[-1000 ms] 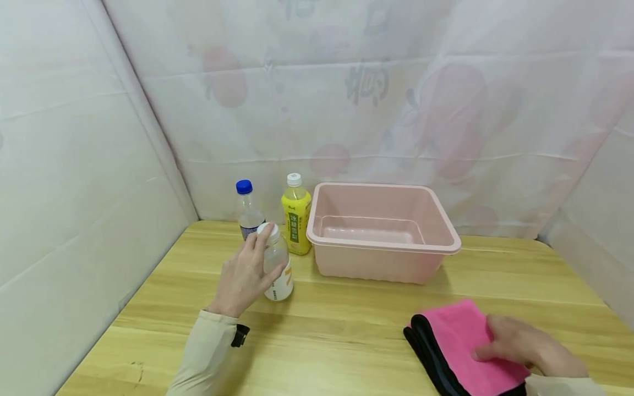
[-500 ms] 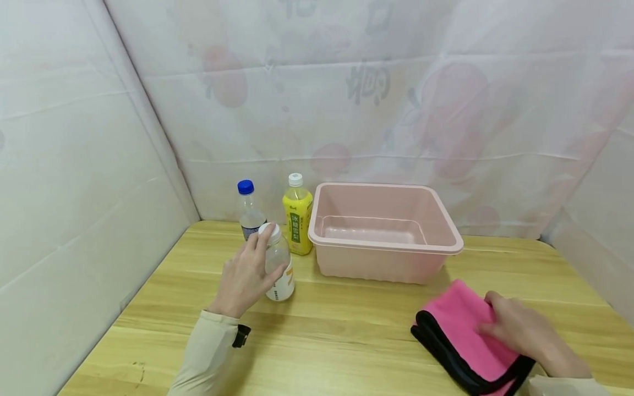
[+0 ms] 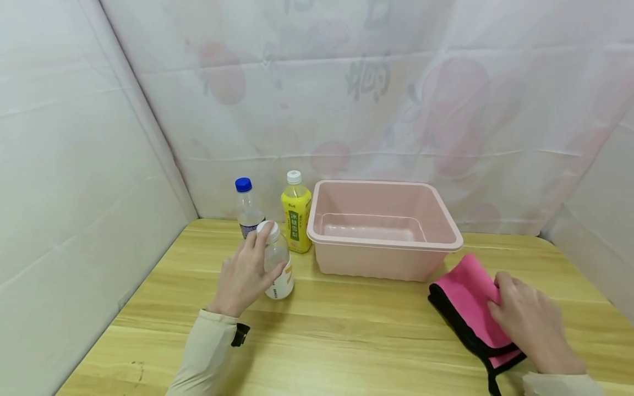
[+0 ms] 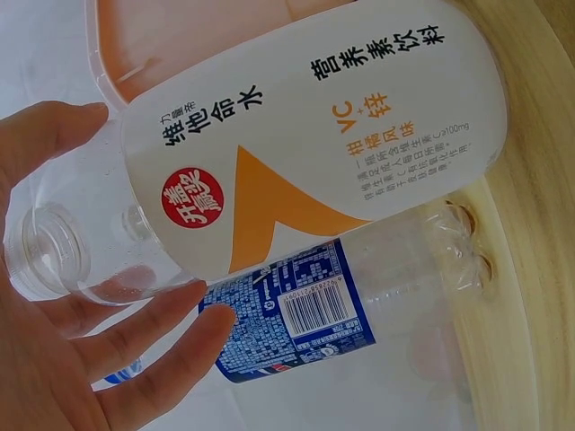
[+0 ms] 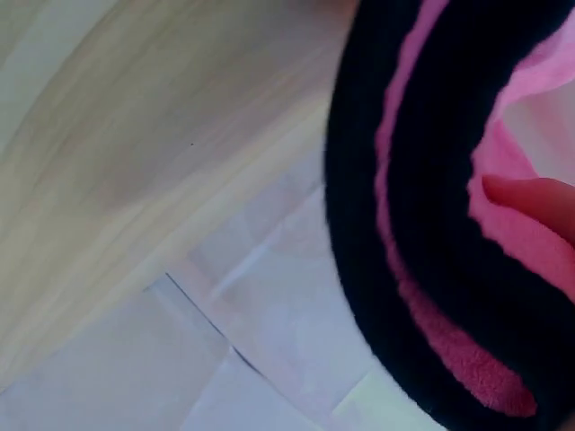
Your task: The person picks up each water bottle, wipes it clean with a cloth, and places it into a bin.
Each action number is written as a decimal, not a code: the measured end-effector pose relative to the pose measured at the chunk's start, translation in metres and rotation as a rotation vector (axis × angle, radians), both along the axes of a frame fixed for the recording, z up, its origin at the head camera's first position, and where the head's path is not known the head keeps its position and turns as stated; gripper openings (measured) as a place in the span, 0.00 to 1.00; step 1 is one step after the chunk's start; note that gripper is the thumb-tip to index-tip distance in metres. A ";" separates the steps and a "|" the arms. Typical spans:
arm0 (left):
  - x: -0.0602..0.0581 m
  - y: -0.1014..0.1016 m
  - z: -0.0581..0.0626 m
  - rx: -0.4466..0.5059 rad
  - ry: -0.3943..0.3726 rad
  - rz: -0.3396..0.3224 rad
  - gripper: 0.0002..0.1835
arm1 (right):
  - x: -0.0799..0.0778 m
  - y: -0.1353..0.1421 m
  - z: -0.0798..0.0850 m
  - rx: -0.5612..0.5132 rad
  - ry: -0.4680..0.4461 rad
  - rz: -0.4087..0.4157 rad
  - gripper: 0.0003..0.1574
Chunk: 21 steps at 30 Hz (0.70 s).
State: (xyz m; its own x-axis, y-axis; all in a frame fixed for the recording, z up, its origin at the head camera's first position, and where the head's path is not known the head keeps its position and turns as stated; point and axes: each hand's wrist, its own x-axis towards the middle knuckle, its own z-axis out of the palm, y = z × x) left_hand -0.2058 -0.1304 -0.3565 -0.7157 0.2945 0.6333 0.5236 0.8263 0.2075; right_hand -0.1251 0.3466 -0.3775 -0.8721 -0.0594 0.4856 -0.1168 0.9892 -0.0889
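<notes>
My left hand [image 3: 245, 278] is round the upper part of a clear plastic bottle [image 3: 279, 278] with a white cap and a white-and-orange label, which stands upright on the table. In the left wrist view its thumb [image 4: 76, 121] lies at the bottle's shoulder and the other fingers reach past the far side. At the right, my right hand [image 3: 530, 316] pinches a folded pink cloth [image 3: 468, 300] with black edging. The cloth's near part droops, with a black edge strip hanging down. In the right wrist view a fingertip [image 5: 530, 202] presses against its pink side.
A pink plastic basin [image 3: 376, 261] stands at the back centre of the wooden table [image 3: 317, 352]. Left of it is a yellow-labelled drink bottle [image 3: 296, 220], then a blue-capped bottle [image 3: 244, 198] partly behind the held one. Pale fabric walls [image 3: 297, 126] enclose the table's back and sides.
My right hand has lifted the folded cloth and shifted it up and slightly right, nearer the basin; its lower part now hangs. The left hand and the bottles stay as they were.
</notes>
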 end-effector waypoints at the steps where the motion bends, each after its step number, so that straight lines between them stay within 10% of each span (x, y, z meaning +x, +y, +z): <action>1: 0.000 0.000 0.000 -0.001 -0.001 0.001 0.46 | 0.000 -0.001 0.000 0.013 0.006 0.003 0.19; 21: 0.000 0.000 0.001 -0.003 0.003 -0.005 0.47 | 0.001 -0.014 0.001 -0.025 -0.450 0.224 0.24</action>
State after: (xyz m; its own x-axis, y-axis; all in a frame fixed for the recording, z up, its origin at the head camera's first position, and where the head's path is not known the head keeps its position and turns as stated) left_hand -0.2059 -0.1304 -0.3557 -0.7125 0.2998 0.6345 0.5281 0.8245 0.2034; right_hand -0.1242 0.3323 -0.3769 -0.9627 -0.2621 0.0678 -0.2705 0.9411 -0.2030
